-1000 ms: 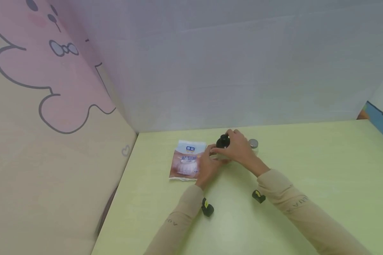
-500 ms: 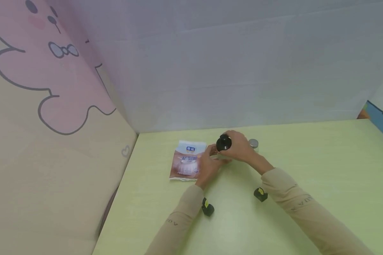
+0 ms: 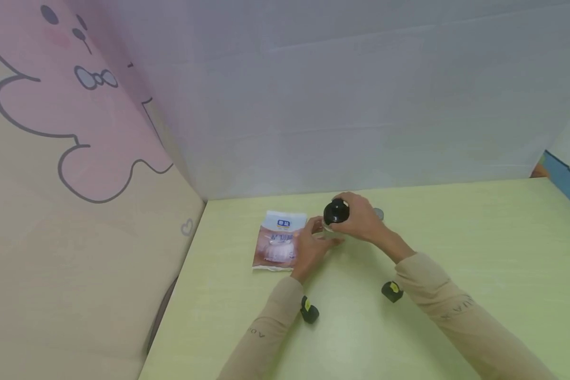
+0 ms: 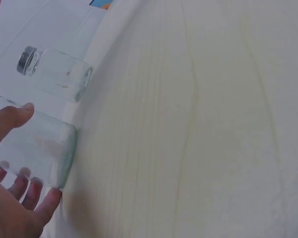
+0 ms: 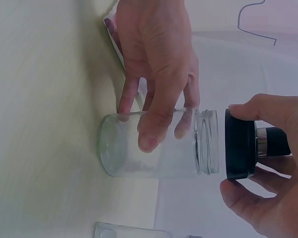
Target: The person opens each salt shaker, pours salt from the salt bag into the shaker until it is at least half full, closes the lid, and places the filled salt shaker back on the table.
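Your left grip (image 3: 310, 245) curls round the larger jar (image 5: 171, 158) standing upright on the desk (image 3: 456, 264), likely to steady it, while your right grip (image 3: 362, 219) pinches the lid (image 5: 240, 144) just above its mouth (image 5: 207, 141), not touching, apparently held level so that the two line up squarely.

L arm (image 3: 268, 322) & R arm (image 3: 461, 309) out fwd, L fingers (image 4: 48, 204) & R fingers (image 5: 263, 107) curled.

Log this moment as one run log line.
Left hand: holds open clear glass jar upright | Right hand: grips round black knobbed lid, apart from jar | Nearby: second clear glass jar, silver-lidded
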The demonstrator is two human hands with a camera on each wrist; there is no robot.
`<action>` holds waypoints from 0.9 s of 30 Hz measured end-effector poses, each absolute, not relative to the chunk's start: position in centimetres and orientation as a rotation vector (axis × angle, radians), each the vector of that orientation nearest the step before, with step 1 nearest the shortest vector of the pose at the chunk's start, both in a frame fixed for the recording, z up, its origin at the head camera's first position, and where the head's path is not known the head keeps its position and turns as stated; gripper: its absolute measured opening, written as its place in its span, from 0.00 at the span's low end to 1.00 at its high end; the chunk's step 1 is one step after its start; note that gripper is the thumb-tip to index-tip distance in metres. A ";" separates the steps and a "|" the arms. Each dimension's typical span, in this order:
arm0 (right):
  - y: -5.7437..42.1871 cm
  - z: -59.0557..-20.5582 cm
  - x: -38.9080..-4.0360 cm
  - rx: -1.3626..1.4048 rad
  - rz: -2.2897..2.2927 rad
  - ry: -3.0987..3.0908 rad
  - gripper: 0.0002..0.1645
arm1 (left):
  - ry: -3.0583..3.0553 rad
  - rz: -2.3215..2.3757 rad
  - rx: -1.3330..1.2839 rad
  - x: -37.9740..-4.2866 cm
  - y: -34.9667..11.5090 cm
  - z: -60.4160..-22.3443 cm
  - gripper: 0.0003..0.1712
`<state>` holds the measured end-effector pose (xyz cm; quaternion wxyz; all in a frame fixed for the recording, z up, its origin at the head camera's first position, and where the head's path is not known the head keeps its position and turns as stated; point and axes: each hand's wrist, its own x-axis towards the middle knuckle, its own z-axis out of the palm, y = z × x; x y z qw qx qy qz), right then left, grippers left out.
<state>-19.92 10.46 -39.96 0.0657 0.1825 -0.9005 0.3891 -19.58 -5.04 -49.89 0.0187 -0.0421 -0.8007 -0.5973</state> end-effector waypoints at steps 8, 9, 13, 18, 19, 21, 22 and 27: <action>11.2 -39.7 -19.5 0.567 1.187 -2.675 0.35 | -2.501 -1.840 -0.118 -19.7 -4.9 -49.9 0.42; 11.3 -39.6 -19.4 0.571 1.189 -2.670 0.35 | -2.503 -1.839 -0.115 -19.7 -4.9 -49.9 0.42; 11.7 -39.3 -19.0 0.577 1.196 -2.671 0.34 | -2.502 -1.834 -0.116 -19.9 -4.8 -50.0 0.42; 12.6 -39.2 -18.6 0.585 1.180 -2.686 0.35 | -2.505 -1.830 -0.113 -20.1 -4.6 -50.1 0.43; 12.7 -39.2 -18.5 0.587 1.177 -2.688 0.35 | -2.505 -1.829 -0.112 -20.1 -4.5 -50.1 0.43; 13.1 -39.4 -18.4 0.590 1.167 -2.693 0.35 | -2.506 -1.823 -0.108 -20.2 -4.5 -50.1 0.43; 13.2 -39.5 -18.3 0.594 1.156 -2.696 0.35 | -2.506 -1.817 -0.103 -20.2 -4.4 -50.0 0.43; 14.2 -39.9 -17.9 0.596 1.130 -2.688 0.33 | -2.503 -1.794 -0.090 -20.2 -4.3 -49.8 0.44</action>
